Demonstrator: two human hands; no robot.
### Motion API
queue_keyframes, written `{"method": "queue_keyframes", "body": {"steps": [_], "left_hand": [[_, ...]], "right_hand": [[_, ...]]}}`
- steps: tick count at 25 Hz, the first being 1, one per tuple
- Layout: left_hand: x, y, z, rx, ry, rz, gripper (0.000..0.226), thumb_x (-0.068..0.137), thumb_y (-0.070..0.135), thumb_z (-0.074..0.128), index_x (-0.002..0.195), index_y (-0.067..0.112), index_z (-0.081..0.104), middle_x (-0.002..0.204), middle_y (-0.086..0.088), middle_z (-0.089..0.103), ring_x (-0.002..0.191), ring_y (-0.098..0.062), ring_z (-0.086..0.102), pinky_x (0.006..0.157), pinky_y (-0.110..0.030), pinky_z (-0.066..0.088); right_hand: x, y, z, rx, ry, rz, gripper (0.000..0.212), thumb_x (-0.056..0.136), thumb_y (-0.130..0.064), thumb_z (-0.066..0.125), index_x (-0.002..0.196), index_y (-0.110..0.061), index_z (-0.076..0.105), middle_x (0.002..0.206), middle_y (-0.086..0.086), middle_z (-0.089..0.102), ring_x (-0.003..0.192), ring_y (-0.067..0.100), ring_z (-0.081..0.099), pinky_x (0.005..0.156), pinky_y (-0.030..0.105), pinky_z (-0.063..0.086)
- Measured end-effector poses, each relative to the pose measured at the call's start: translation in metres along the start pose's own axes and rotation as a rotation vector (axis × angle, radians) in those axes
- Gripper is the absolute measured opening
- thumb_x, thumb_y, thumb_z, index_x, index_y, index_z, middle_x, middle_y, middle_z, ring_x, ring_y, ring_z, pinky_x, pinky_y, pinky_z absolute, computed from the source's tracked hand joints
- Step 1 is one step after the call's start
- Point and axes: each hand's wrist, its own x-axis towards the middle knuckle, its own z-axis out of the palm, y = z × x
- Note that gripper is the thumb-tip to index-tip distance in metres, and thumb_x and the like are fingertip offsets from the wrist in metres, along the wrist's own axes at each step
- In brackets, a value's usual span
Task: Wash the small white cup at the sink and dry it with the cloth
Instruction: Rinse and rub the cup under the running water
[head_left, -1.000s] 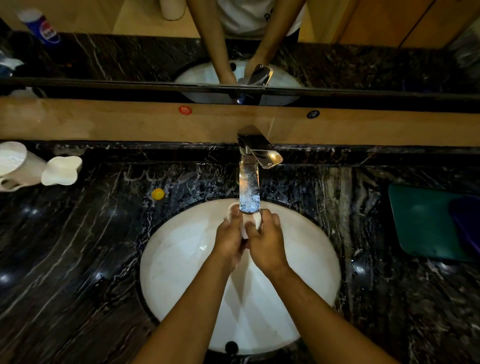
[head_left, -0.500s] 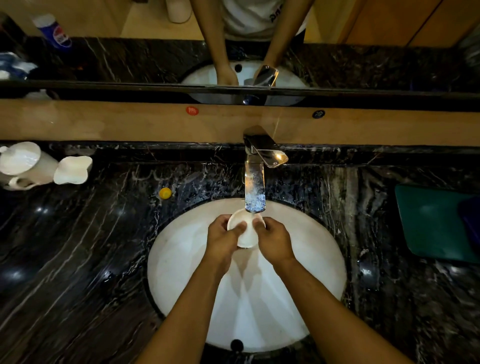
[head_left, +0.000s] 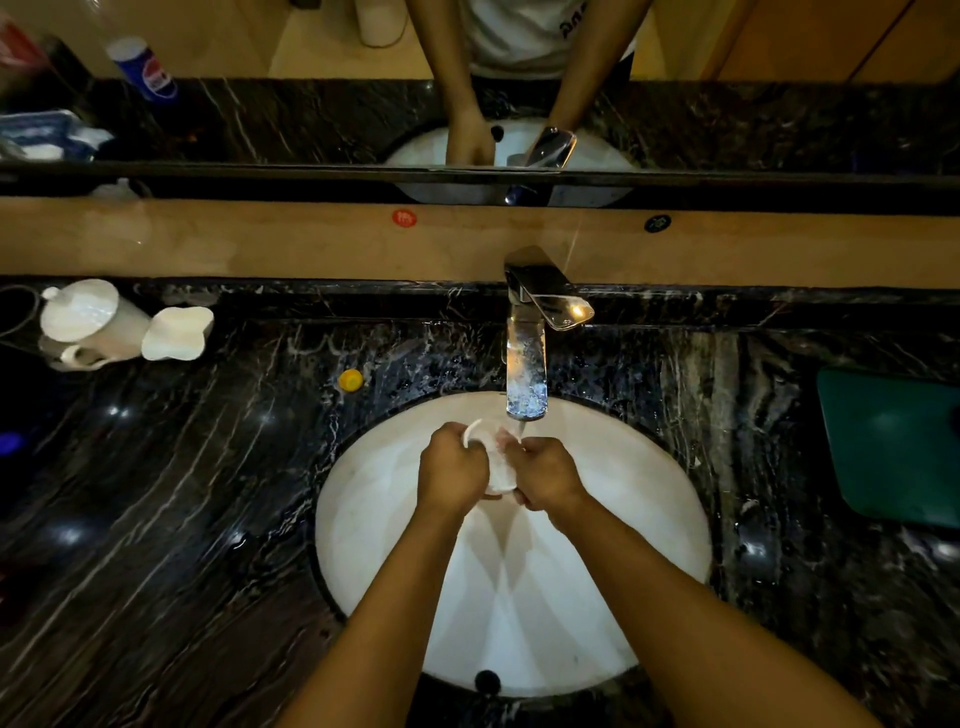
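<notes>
Over the oval white sink (head_left: 649, 519) in the black marble worktop (head_left: 182, 519), a small white cup (head_left: 500, 467) is gripped, tilted, by the curled fingers of the left hand (head_left: 453, 470) and the right hand (head_left: 550, 475); no writing is readable on it.

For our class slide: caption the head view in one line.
Both hands, left hand and right hand, hold the small white cup under the running faucet.

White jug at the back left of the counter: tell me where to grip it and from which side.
Take the jug by its handle, which points toward the person on the near side. Come from the front; the white dish sits close on its right.
</notes>
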Motion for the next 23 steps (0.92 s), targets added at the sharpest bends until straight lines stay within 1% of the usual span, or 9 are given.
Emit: {"method": "queue_keyframes", "body": {"steps": [2,5,7,9,12,14,18,21,23], "left_hand": [[-0.003,0.001,0.0,-0.044,0.009,0.009,0.025,0.093,0.01,0.053,0.116,0.01,0.063,0.107,-0.013,0.069,0.093,-0.038,0.069,0.076,-0.054,0.063],[-0.001,-0.002,0.003,-0.269,0.038,-0.032,0.03,0.092,0.0,0.06,0.12,0.01,0.064,0.112,-0.015,0.068,0.102,-0.037,0.065,0.082,-0.059,0.06],[-0.002,-0.001,0.007,-0.455,0.033,-0.105,0.035,0.086,-0.004,0.068,0.116,0.014,0.065,0.111,-0.011,0.069,0.1,-0.033,0.066,0.081,-0.056,0.062],[-0.003,-0.001,0.012,-0.644,-0.018,-0.177,0.031,0.087,-0.003,0.071,0.112,0.016,0.067,0.109,-0.011,0.072,0.095,-0.032,0.071,0.075,-0.052,0.064],[-0.005,0.003,0.023,-0.82,-0.103,-0.248,0.021,0.095,0.009,0.067,0.116,0.012,0.067,0.109,-0.019,0.073,0.078,-0.032,0.076,0.075,-0.057,0.062],[-0.006,0.006,0.028,-0.864,-0.119,-0.28,0.021,0.101,0.014,0.058,0.121,0.009,0.064,0.114,-0.023,0.07,0.086,-0.038,0.073,0.07,-0.055,0.062],[-0.01,0.005,0.027,-0.879,-0.174,-0.281,0.019,0.102,0.004,0.049,0.113,0.005,0.064,0.122,-0.029,0.064,0.101,-0.053,0.067,0.066,-0.051,0.062],[-0.011,0.001,0.023,-0.856,-0.19,-0.258,0.024,0.097,-0.002,0.051,0.118,0.006,0.062,0.118,-0.028,0.066,0.087,-0.049,0.074,0.086,-0.069,0.055],[-0.011,0.0,0.02,-0.865,-0.18,-0.242,0.025,0.095,-0.005,0.053,0.114,0.007,0.063,0.111,-0.023,0.068,0.075,-0.039,0.077,0.093,-0.07,0.05]], "right_hand": [[0.004,0.0,-0.002,-0.15,0.03,-0.071,0.044,0.098,-0.044,0.058,0.074,-0.01,0.07,0.056,0.01,0.066,0.038,0.017,0.055,0.039,0.019,0.039],[0.0,-0.005,-0.008,-0.001,-0.051,-0.124,0.02,0.099,-0.009,0.052,0.107,-0.007,0.07,0.092,0.01,0.071,0.07,0.02,0.066,0.056,0.027,0.054],[-0.01,-0.006,-0.013,0.181,-0.128,-0.125,0.036,0.093,0.006,0.05,0.118,-0.017,0.062,0.106,0.006,0.069,0.084,0.019,0.068,0.058,0.024,0.057],[-0.017,-0.006,-0.02,0.259,-0.106,-0.129,0.046,0.087,0.008,0.053,0.125,-0.018,0.06,0.112,0.007,0.068,0.079,0.013,0.068,0.053,0.017,0.053],[-0.023,-0.018,-0.038,0.267,0.009,-0.176,0.034,0.09,0.0,0.056,0.118,-0.016,0.068,0.105,0.008,0.07,0.066,0.009,0.061,0.054,0.018,0.047],[-0.021,-0.034,-0.051,0.239,0.18,-0.252,0.018,0.099,-0.017,0.055,0.099,-0.02,0.073,0.089,0.0,0.069,0.065,0.008,0.055,0.062,0.025,0.045],[-0.03,-0.085,-0.072,0.454,0.141,-0.432,0.047,0.096,-0.056,0.049,0.078,-0.021,0.074,0.059,-0.004,0.059,0.047,0.005,0.044,0.045,0.019,0.035],[-0.034,-0.109,-0.071,0.37,0.122,-0.511,0.047,0.096,-0.053,0.053,0.074,-0.013,0.065,0.06,-0.002,0.056,0.05,0.009,0.042,0.047,0.025,0.035],[-0.035,-0.114,-0.07,0.402,0.098,-0.494,0.039,0.099,-0.042,0.055,0.076,-0.011,0.061,0.061,-0.001,0.054,0.051,0.01,0.04,0.049,0.026,0.033]]}}
